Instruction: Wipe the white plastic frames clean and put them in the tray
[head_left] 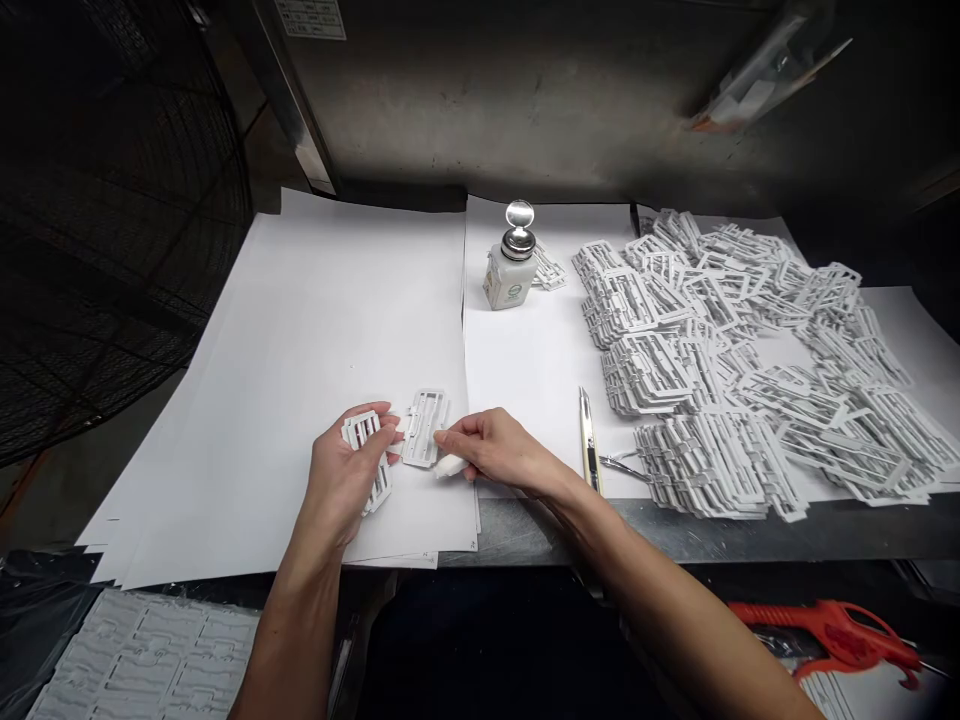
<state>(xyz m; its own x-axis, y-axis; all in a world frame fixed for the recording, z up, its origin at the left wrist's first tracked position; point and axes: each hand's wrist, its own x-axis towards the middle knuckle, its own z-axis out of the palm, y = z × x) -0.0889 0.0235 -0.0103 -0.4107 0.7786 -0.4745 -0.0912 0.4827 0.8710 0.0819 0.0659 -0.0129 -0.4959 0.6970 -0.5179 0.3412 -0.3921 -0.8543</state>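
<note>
My left hand (341,470) is closed round a small stack of white slotted plastic frames (379,490), thumb on top. One more white plastic frame (425,428) lies between my two hands, just above the paper, with my left fingertips by its left edge. The thumb and forefinger of my right hand (491,447) pinch at its right edge. A soft white wad (450,466), looking like cloth or tissue, is tucked under the right fingers.
Large piles of white frames (697,370) cover the right side. A pump bottle (511,270) with its metal lid raised stands behind. A utility knife (589,440) and pliers (624,466) lie right of my hand. A red air gun (840,635) is below right, moulded sheets (142,660) below left.
</note>
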